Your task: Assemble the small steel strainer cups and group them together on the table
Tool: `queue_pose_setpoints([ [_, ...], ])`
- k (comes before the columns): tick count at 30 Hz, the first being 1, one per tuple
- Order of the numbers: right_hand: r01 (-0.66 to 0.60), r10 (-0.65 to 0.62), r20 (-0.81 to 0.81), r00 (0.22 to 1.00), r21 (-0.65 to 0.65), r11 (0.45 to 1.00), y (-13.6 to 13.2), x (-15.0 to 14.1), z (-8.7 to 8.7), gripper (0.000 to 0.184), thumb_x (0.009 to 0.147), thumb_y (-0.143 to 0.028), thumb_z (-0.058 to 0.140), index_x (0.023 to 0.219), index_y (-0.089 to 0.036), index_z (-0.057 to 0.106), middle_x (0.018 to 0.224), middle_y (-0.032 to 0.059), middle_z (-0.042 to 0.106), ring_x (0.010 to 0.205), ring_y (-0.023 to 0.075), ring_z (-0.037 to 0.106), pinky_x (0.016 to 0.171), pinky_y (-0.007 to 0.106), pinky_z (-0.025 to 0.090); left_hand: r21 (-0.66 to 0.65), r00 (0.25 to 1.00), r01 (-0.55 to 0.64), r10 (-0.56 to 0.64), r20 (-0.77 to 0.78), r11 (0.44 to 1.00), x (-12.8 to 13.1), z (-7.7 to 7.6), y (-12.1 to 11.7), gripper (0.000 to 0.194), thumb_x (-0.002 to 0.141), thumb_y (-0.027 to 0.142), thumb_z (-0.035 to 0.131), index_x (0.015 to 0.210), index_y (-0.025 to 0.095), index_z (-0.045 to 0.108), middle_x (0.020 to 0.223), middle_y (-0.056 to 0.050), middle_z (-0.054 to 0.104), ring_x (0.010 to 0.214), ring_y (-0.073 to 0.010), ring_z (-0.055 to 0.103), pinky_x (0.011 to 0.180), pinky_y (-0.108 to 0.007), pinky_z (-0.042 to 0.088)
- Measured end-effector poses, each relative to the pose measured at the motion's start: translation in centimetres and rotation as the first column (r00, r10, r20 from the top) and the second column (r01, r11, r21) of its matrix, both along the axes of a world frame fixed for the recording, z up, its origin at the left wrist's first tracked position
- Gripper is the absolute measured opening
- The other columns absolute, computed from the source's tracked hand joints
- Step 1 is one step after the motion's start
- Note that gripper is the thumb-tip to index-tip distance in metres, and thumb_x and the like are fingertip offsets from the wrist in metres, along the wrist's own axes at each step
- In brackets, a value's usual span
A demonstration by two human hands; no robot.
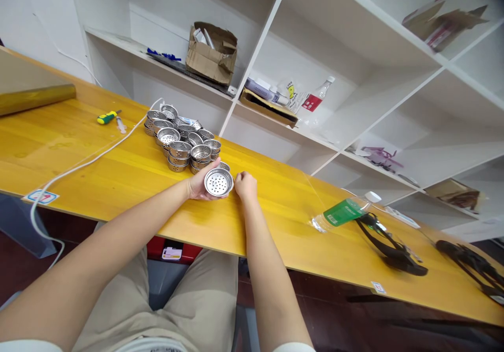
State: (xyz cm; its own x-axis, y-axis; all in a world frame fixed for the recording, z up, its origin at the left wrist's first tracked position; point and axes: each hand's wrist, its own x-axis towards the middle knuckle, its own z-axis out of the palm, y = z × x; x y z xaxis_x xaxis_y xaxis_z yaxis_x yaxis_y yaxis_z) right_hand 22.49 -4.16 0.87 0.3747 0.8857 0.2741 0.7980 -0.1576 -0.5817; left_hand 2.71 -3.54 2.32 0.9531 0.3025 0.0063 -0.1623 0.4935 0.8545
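Note:
My left hand (198, 185) is closed around a round metal strainer cup (218, 182), tilted so that its perforated bottom faces me. Just right of the cup's rim is my right hand (246, 186), its fingers curled together; whatever they may pinch is hidden or too small to name. Behind my left hand stand several stacks of similar perforated metal cups (180, 149) on the yellow wooden table (283, 205). One more cup (224, 166) shows partly behind the held one.
A white cable (98, 155) crosses the table at left, near a green-yellow screwdriver (107, 117). A green-labelled plastic bottle (342, 213) lies at right beside a black strapped headset (394, 252). White shelves (275, 16) rise behind, holding a torn cardboard box (212, 55).

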Motion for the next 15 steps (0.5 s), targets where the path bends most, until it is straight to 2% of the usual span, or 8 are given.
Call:
queue_pose_setpoints([
  [1, -0.029, 0.033, -0.063, 0.997, 0.069, 0.997, -0.3, -0.1, 0.4, 0.027, 0.099, -0.035, 0.052, 0.086, -0.019, 0.070, 0.094, 0.0129, 0.075, 0.091, 0.0230, 0.069, 0.083, 0.030, 0.049, -0.006, 1.000, -0.002, 0.002, -0.002, 1.000, 0.0, 0.0, 0.0, 0.091, 0.084, 0.091, 0.028, 0.096, 0.010, 0.066, 0.068, -0.015, 0.068, 0.031, -0.0100, 0.038, 0.023, -0.019, 0.016],
  [3, -0.165, 0.215, -0.249, 0.944, 0.208, 0.964, -0.9, -0.5, 1.2, 0.034, 0.097, -0.049, 0.053, 0.086, -0.020, 0.068, 0.086, 0.0074, 0.071, 0.080, 0.0192, 0.065, 0.073, 0.028, 0.049, -0.021, 0.999, -0.040, 0.040, -0.014, 0.999, 0.1, 0.0, 0.0, 0.088, 0.086, 0.090, 0.030, 0.095, 0.011, 0.066, 0.069, -0.015, 0.068, 0.031, -0.0097, 0.038, 0.024, -0.018, 0.017],
  [5, -0.354, 0.459, -0.423, 0.781, 0.306, 0.884, -1.6, -1.1, 2.0, 0.038, 0.090, -0.057, 0.060, 0.087, -0.020, 0.066, 0.077, 0.0016, 0.065, 0.068, 0.0149, 0.058, 0.063, 0.025, 0.046, -0.034, 0.993, -0.115, 0.114, -0.038, 0.993, 0.3, 0.0, 0.0, 0.084, 0.087, 0.088, 0.032, 0.092, 0.011, 0.066, 0.067, -0.015, 0.068, 0.032, -0.0095, 0.038, 0.024, -0.018, 0.017],
  [7, -0.472, 0.593, -0.510, 0.623, 0.360, 0.805, -2.2, -1.8, 2.6, 0.038, 0.083, -0.058, 0.069, 0.081, -0.021, 0.063, 0.070, -0.0024, 0.058, 0.059, 0.0115, 0.050, 0.055, 0.023, 0.041, -0.039, 0.978, -0.199, 0.195, -0.077, 0.979, 0.5, -0.1, 0.0, 0.080, 0.089, 0.086, 0.033, 0.089, 0.012, 0.065, 0.065, -0.015, 0.068, 0.032, -0.0097, 0.038, 0.025, -0.017, 0.016],
  [9, -0.503, 0.635, -0.524, 0.568, 0.389, 0.771, -2.7, -2.3, 2.9, 0.039, 0.078, -0.055, 0.075, 0.073, -0.021, 0.058, 0.064, -0.0047, 0.052, 0.054, 0.0091, 0.045, 0.051, 0.022, 0.037, -0.041, 0.959, -0.263, 0.257, -0.117, 0.964, 0.7, -0.1, 0.0, 0.076, 0.091, 0.082, 0.033, 0.088, 0.013, 0.064, 0.064, -0.015, 0.068, 0.032, -0.0105, 0.039, 0.026, -0.017, 0.016],
  [11, -0.510, 0.637, -0.515, 0.573, 0.384, 0.770, -2.9, -2.5, 3.0, 0.040, 0.076, -0.051, 0.079, 0.068, -0.021, 0.053, 0.059, -0.0059, 0.049, 0.050, 0.0081, 0.042, 0.048, 0.021, 0.035, -0.039, 0.943, -0.310, 0.302, -0.143, 0.950, 0.9, -0.1, 0.0, 0.072, 0.094, 0.078, 0.032, 0.091, 0.014, 0.064, 0.065, -0.015, 0.069, 0.032, -0.0118, 0.041, 0.027, -0.018, 0.018],
  [13, -0.499, 0.617, -0.529, 0.583, 0.366, 0.785, -2.8, -2.2, 2.9, 0.041, 0.074, -0.048, 0.080, 0.065, -0.022, 0.050, 0.055, -0.0066, 0.047, 0.047, 0.0075, 0.041, 0.046, 0.020, 0.033, -0.026, 0.927, -0.351, 0.344, -0.152, 0.936, 0.9, 0.0, 0.1, 0.070, 0.097, 0.074, 0.028, 0.097, 0.014, 0.066, 0.070, -0.017, 0.072, 0.033, -0.0134, 0.046, 0.028, -0.019, 0.022],
  [15, -0.414, 0.570, -0.595, 0.567, 0.393, 0.821, -2.3, -1.7, 2.8, 0.043, 0.075, -0.047, 0.079, 0.064, -0.022, 0.046, 0.053, -0.0072, 0.046, 0.045, 0.0069, 0.040, 0.043, 0.019, 0.029, 0.000, 0.906, -0.393, 0.387, -0.171, 0.919, 0.9, 0.1, 0.2, 0.069, 0.101, 0.066, 0.024, 0.096, 0.013, 0.068, 0.073, -0.018, 0.074, 0.033, -0.0132, 0.047, 0.029, -0.020, 0.024],
])
